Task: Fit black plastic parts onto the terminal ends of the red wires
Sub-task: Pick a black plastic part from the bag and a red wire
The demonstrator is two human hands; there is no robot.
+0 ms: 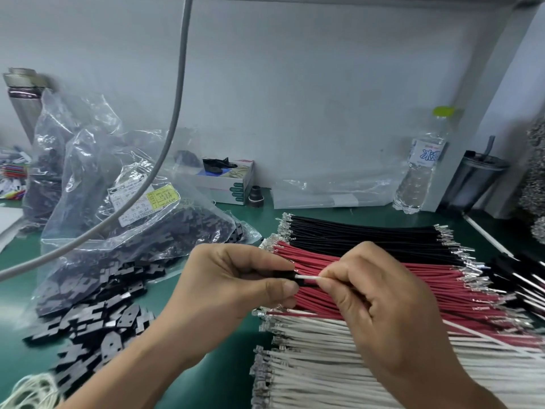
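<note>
My left hand (236,278) pinches a small black plastic part (285,274) between thumb and fingers, above the wire stacks. My right hand (380,293) pinches a white wire (306,278) whose end goes into that part; the wire trails off to the right. Beneath both hands lies a row of red wires (383,293) with metal terminals at each end. Loose black plastic parts (97,314) are spread on the green mat at the left.
Black wires (359,234) lie behind the red ones, white wires (339,364) in front. Clear bags of black parts (124,202) stand at left. A grey cable (165,149) hangs across. A small box (227,181), water bottle (421,166) and dark tumbler (474,178) stand by the wall.
</note>
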